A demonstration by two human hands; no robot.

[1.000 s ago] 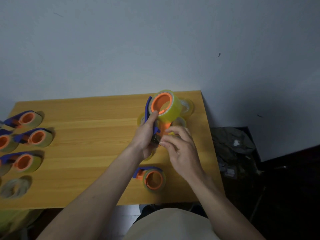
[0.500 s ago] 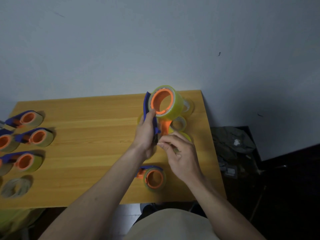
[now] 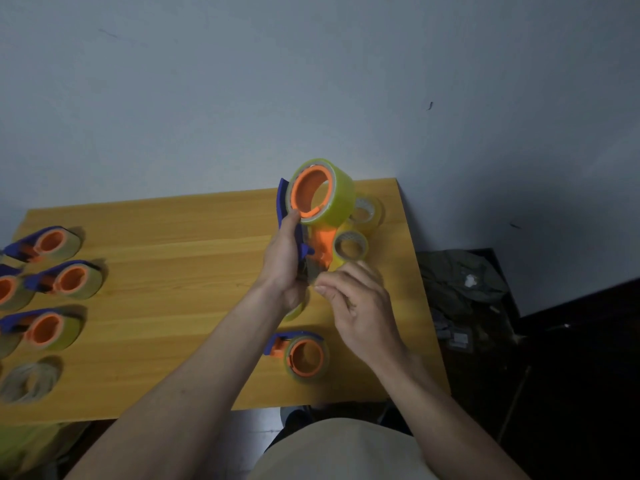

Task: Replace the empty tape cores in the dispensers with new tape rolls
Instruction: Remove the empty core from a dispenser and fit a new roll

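Yellow-tinted clear tape roll [image 3: 334, 195] on an orange hub, mounted in a blue-and-orange plastic hand dispenser [image 3: 304, 237], held raised above the far right part of the light wooden tabletop [image 3: 180, 258]. Left hand [image 3: 285, 263]: fingers wrapped round the dispenser's blue handle, thumb up against the rim of the orange hub. Right hand [image 3: 360, 303]: fingers curled, thumb and forefinger brought together at the dispenser's lower end, where a strip of tape seems to be pinched; the strip itself is too faint to confirm.

Two loose yellowish clear tape rolls lying on the tabletop behind the raised dispenser: one [image 3: 367, 213] near the far right corner, one [image 3: 351, 245] just in front of it. A further yellowish item [image 3: 294, 311] shows partly under the left wrist, identity unclear.

One loaded blue-and-orange dispenser [image 3: 301, 355] lying on its side near the front edge, below the right hand.

Loaded dispensers of the same kind grouped at the left end of the table: one [image 3: 48, 244] farthest back, one [image 3: 69, 280] in the middle, one [image 3: 45, 329] nearer the front, one [image 3: 7, 289] cut off by the frame edge. Pale greyish ring [image 3: 29, 379] lying in front of that group, blurred.

Grey-blue painted wall [image 3: 311, 81] behind the table. Dark bag-like bundle [image 3: 460, 282] on the floor to the right of the table.
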